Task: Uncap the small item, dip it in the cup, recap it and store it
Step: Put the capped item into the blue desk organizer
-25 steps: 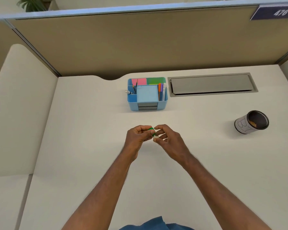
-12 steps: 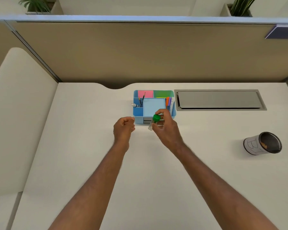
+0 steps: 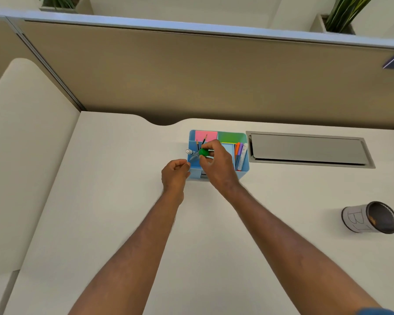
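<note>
Two bare arms reach forward over the white worktop (image 3: 114, 201), which backs onto a tan partition (image 3: 191, 76). Grey recessed panel (image 3: 307, 148) sits in the worktop at the far right, just beside the blue organizer (image 3: 243, 171). Paper cup (image 3: 371, 220) stands near the right edge, well apart from the organizer, with a dark inside and pen marks on its wall. Organizer holds pink notes (image 3: 205, 134) and green notes (image 3: 231, 137) at the back, pencils (image 3: 201, 143) in a left compartment, orange and purple pens (image 3: 239, 151) on the right, and a white-tipped marker (image 3: 189, 152) poking out at the left side.

Right hand (image 3: 216, 164) is over the organizer, fingers clamped on the small item (image 3: 198, 154): green cap on, clear body angled down-left over the front-left compartment. Whether its tip touches the organizer cannot be told. Left hand (image 3: 175, 173) is curled closed just left of the organizer's front corner, fingertips close to the item's lower end; cannot tell if it holds anything.
</note>
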